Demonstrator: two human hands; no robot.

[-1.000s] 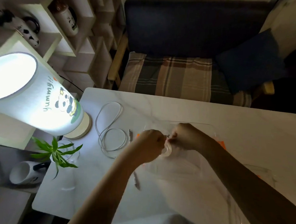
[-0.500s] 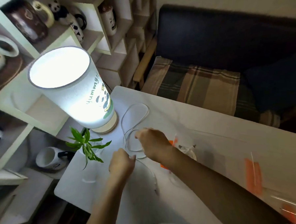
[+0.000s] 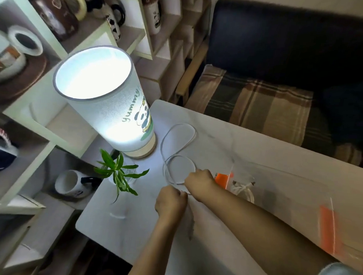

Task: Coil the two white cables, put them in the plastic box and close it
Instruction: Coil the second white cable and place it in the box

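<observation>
A loose white cable (image 3: 177, 147) lies in two loops on the white table, just right of the lamp base. My right hand (image 3: 199, 179) is closed on the near edge of the lower loop. My left hand (image 3: 171, 201) sits just in front of it, fingers closed on the same cable's end. A coiled white cable (image 3: 242, 189) rests inside the clear plastic box (image 3: 279, 184), whose orange latches (image 3: 221, 179) show at its left and right ends. The box is open; its lid is hard to make out.
A lit panda lamp (image 3: 106, 104) stands at the table's far left corner. A small green plant (image 3: 119, 174) in a glass stands at the left table edge. Shelves with mugs fill the left. A dark sofa with a plaid cushion (image 3: 260, 107) lies beyond the table.
Both hands left the coiled cable in the box and moved left to the loose cable. Since half a second ago they have closed on it and drawn together.
</observation>
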